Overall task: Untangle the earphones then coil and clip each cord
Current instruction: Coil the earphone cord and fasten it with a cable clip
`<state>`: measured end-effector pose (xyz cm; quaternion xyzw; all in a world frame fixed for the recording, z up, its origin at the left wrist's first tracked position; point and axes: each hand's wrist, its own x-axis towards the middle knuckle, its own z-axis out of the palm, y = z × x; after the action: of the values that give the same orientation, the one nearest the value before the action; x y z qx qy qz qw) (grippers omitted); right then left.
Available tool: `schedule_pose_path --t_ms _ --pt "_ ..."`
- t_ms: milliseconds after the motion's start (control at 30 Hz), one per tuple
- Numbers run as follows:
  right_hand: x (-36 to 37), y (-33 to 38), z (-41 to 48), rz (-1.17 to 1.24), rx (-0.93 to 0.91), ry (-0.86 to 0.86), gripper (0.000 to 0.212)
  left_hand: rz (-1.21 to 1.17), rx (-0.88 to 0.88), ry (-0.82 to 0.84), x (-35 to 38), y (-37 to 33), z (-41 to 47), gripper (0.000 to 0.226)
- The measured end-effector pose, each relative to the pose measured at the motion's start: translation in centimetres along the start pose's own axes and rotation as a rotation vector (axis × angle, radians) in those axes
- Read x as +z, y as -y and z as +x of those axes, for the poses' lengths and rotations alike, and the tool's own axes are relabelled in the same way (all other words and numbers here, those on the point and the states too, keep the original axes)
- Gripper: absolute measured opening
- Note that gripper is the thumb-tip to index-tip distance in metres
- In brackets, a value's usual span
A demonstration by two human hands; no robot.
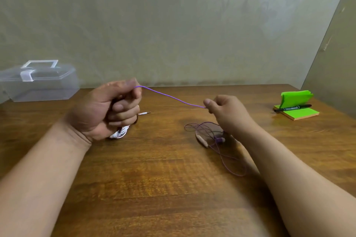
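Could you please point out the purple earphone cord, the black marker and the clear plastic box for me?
purple earphone cord (173, 98): head view, on its taut raised span.
black marker (292, 108): head view, mid-barrel.
clear plastic box (44, 86): head view, front wall.

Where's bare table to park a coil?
Bare: near centre of the table, this side of left hand and right hand; far strip between right hand and green sticky notes; gap between clear box and left hand. Crowded: purple cord spans the hands, its loops under the right wrist; white earphones at left hand.
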<state>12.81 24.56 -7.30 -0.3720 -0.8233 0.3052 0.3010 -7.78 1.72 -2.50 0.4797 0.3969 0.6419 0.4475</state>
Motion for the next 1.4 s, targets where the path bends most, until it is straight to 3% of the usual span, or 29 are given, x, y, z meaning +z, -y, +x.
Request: schedule_pose_path --t_ms 100,167,233,300,367,467,567,767,1000,1067,1233,1400 --pt "0.3 0.7 -0.4 -0.183 -0.071 -0.055 0.035 0.081 -0.011 -0.073 0.8 0.3 0.4 0.024" --pt "0.1 2.5 -1.5 -0.122 -0.239 -0.085 0.032 0.245 -0.077 -0.121 1.6 1.0 0.9 0.023" --pt "0.4 4.7 -3.1 0.145 -0.364 0.082 0.031 0.364 -0.152 -0.101 2.5 1.9 1.1 0.023" --pt "1.3 6.3 -4.5 0.379 -0.360 0.384 0.028 0.393 -0.185 -0.089 3.0 2.7 1.2 0.025" --pt "1.8 6.2 -4.6 0.451 -0.323 0.498 0.026 0.368 -0.183 -0.103 3.0 2.8 1.4 0.023" --pt "1.1 4.7 -2.9 0.412 -0.294 0.275 0.030 0.270 -0.209 -0.111 2.7 2.8 1.3 0.021" --pt "0.4 3.4 -1.8 0.412 -0.269 0.136 0.032 0.188 -0.228 -0.005 3.3 3.2 0.9 0.018" --pt "1.0 3.3 -2.1 0.384 -0.243 0.125 0.030 0.075 -0.248 0.140 4.9 4.2 0.6 0.026" --pt "2.6 3.0 -2.4 0.420 -0.235 0.199 0.040 0.063 -0.095 -0.010 5.3 4.0 1.3 0.049" --pt "2.7 3.3 -2.9 0.333 -0.309 0.233 0.031 0.067 -0.046 -0.092 4.8 4.0 1.7 0.052" --pt "2.6 4.4 -4.1 0.012 -0.474 0.257 0.020 0.385 0.044 -0.288 3.3 4.8 2.3 0.054" --pt "1.4 4.9 -4.0 -0.052 -0.549 0.143 0.016 0.830 0.043 -0.246 2.7 5.6 1.9 0.052"
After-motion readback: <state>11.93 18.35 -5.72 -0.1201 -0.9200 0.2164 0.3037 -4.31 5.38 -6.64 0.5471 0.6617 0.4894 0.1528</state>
